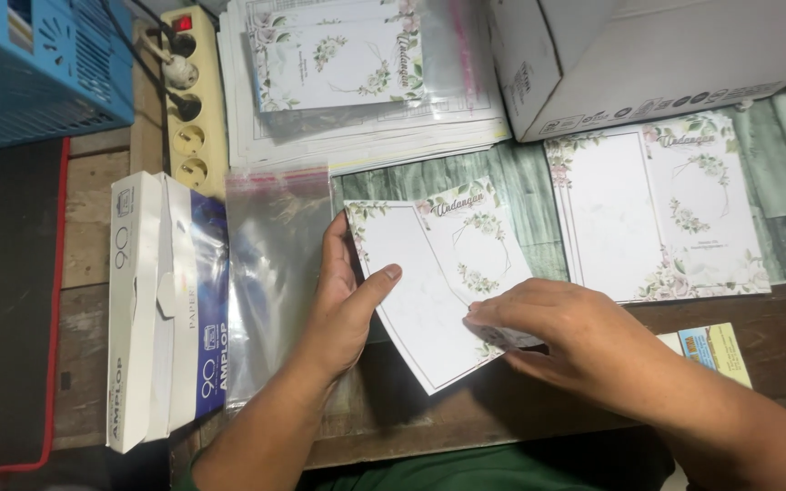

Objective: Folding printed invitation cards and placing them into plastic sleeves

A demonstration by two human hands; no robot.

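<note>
At the far left a blue plastic crate [43, 68] and a cream power strip [191, 95] with plugs in it are seen, and below them an opened white and blue envelope box [166, 309] lies on the wooden table [393, 427]. Just beside the box a clear zip bag [270, 273] is laid flat and looks empty.

Now the middle: a floral printed card [438, 273] is being held tilted over the table edge. Its left edge is pinched by the left hand [343, 305], thumb on top and fingers underneath, so that grip is closed on the sheet. The lower right corner is pressed under the curled fingers of the right hand [566, 332]; whether a fold is being creased there or a small second piece is gripped cannot quite be made out, as the fingertips hide it.

Above, one card already sealed in a clear sleeve [338, 59] rests on a stack of printed sheets [366, 127]. To the right, under a white carton [639, 55], flat unfolded cards [657, 205] wait untouched.

So the work is judged to be at an early stage: one piece bagged, one in hand and not yet in its bag, more sheets left.
</note>
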